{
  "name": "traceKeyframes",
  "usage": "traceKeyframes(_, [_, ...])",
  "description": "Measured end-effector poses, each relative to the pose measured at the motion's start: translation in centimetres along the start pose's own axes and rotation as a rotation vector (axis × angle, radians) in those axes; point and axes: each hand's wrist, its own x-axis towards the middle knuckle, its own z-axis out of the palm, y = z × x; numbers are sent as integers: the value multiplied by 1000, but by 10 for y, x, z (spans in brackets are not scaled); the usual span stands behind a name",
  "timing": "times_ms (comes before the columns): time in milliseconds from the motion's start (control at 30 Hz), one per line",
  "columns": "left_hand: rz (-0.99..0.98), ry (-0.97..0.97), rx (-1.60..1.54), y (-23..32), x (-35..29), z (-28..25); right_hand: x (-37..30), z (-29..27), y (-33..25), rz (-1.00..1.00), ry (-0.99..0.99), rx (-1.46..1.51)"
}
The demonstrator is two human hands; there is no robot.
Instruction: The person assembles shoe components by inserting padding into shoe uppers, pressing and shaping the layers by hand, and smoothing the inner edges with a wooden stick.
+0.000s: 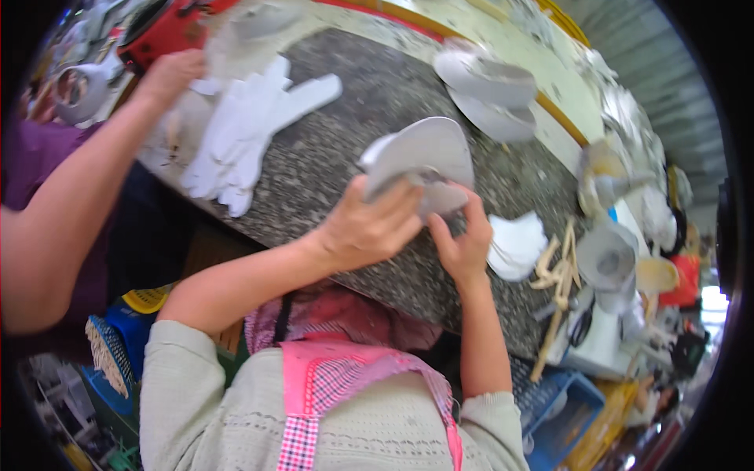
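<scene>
My left hand [365, 228]: fingers clamped on the near left edge of the grey curved piece [432, 149], above the middle of the bench [377, 78].
My right hand [465, 247]: thumb and forefinger pinched on the piece's small lower flap.
White pile [517, 246]: curved pieces at the bench's right.
Pale strips [564, 290]: tangled by the bench's right edge.
White cutouts [236, 149]: a loose, overlapping heap on the bench's left.
Curved pair [487, 86]: two grey pieces, one overlapping the other, at the bench's far right.
Co-worker's hand [169, 74]: beyond the bench's far left, by a red object [169, 35].
Risk: I judge that squeezing too hard could crease the piece, and uneven pulling could twist the flap.
Writing: none I can read on these pieces; farther things are too blurred.
</scene>
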Motion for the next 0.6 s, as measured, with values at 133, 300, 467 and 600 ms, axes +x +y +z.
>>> traceKeyframes(133, [21,140,19,17,9,8,-19,6,21,-156,-16,-77])
traceKeyframes(300, [101,164,66,10,-1,22,-22,15,27,-81,42,-115])
traceKeyframes(467, [213,-84,177,9,-1,8,-14,23,25,-47,23,-320])
traceKeyframes(600, [204,-168,127,12,-7,4,-12,26,21,-30,47,-327])
